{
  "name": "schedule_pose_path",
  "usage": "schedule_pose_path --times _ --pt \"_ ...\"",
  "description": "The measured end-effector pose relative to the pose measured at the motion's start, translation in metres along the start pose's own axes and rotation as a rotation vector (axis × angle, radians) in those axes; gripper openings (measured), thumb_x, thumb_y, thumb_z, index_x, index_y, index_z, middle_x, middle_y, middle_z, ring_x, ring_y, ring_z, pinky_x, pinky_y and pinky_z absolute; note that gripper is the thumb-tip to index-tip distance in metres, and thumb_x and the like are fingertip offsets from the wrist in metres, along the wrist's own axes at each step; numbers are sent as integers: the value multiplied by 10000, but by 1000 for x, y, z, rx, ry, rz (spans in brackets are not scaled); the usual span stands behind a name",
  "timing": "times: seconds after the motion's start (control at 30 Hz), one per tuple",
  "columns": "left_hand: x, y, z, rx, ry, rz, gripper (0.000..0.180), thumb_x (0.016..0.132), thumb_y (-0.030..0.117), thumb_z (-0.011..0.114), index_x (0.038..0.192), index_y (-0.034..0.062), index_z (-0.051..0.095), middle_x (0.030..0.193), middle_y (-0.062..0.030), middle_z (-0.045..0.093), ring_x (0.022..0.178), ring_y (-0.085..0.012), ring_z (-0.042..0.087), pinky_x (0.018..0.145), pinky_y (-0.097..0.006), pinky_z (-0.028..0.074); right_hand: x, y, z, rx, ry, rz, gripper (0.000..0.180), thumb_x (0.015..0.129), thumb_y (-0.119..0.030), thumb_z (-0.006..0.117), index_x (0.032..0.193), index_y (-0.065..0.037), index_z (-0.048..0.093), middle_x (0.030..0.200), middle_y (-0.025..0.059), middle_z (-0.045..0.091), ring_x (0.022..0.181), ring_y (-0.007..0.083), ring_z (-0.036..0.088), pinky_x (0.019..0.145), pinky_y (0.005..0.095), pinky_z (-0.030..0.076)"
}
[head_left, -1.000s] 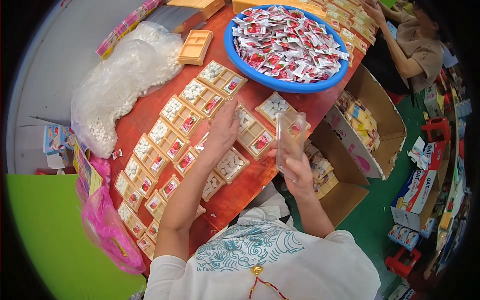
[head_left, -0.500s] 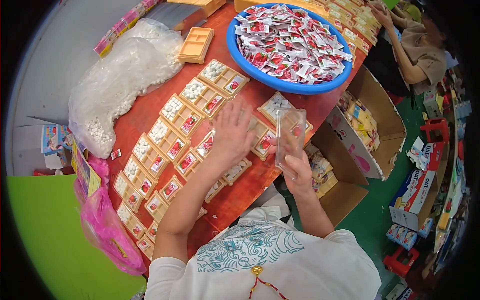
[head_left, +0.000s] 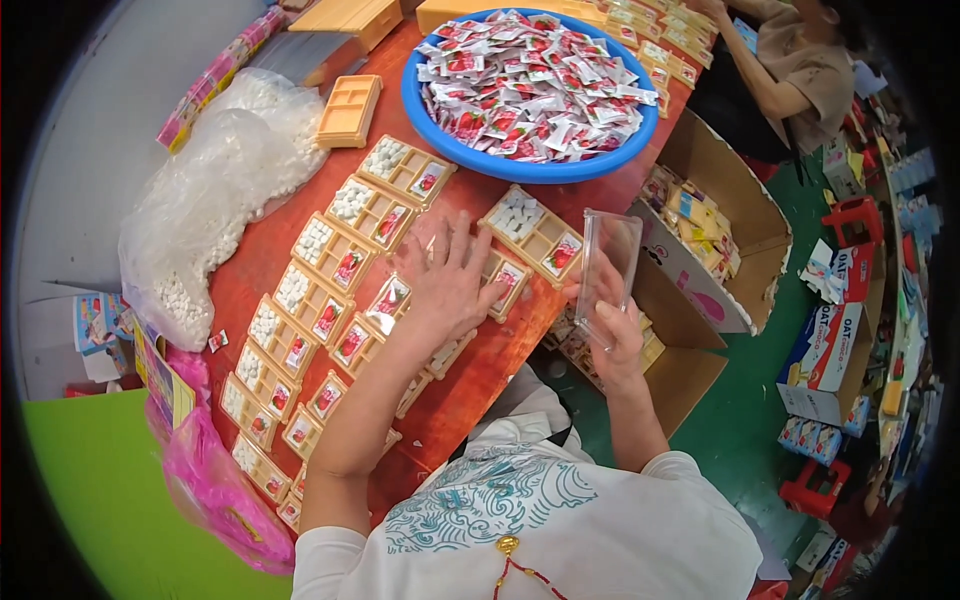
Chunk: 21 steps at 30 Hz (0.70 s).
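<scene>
My left hand [head_left: 447, 283] lies flat, fingers spread, on a tan compartment tray on the red table [head_left: 470, 375], among rows of such trays [head_left: 330, 262] filled with white pellets and small red sachets. Another filled tray [head_left: 535, 230] sits just right of that hand. My right hand [head_left: 612, 322] holds a clear plastic lid [head_left: 610, 262] upright at the table's right edge.
A blue basin [head_left: 455, 135] heaped with red-and-white sachets stands at the back. A clear bag of white pellets [head_left: 215, 190] lies at left, an empty tan tray [head_left: 349, 110] beside it. Open cardboard boxes [head_left: 700, 250] sit to the right. Another person [head_left: 800, 60] works at far right.
My left hand slid right along the tray rows and spread flat on a tray. The right hand kept the clear lid raised, shifting it slightly right.
</scene>
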<state>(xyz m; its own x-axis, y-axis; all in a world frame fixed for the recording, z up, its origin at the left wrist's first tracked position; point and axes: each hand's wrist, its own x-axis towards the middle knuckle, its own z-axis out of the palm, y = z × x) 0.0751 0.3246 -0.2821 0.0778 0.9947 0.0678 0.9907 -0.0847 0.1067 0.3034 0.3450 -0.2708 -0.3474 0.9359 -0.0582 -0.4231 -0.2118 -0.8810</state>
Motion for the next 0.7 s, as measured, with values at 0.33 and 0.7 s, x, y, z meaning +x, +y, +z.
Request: schedule_pose_path --times 0.33,0.7 --pt "20 36 3 -19 15 191 589 860 420 528 1323 76 409 1427 -149 356 1337 -333 309 1022 -646 203 -9 -11 -2 8 54 20 772 753 -325 611 1393 15 346 1180 132 550 1031 185 554 948 332 407" --pt "-1 57 -41 -1201 102 -66 245 887 133 540 1089 -3 567 979 -117 604 875 -228 593 770 -286 464 -9 -3 15 -91 -44 57 722 766 -225 610 1394 6 340 1193 99 514 1038 162 536 940 301 398"
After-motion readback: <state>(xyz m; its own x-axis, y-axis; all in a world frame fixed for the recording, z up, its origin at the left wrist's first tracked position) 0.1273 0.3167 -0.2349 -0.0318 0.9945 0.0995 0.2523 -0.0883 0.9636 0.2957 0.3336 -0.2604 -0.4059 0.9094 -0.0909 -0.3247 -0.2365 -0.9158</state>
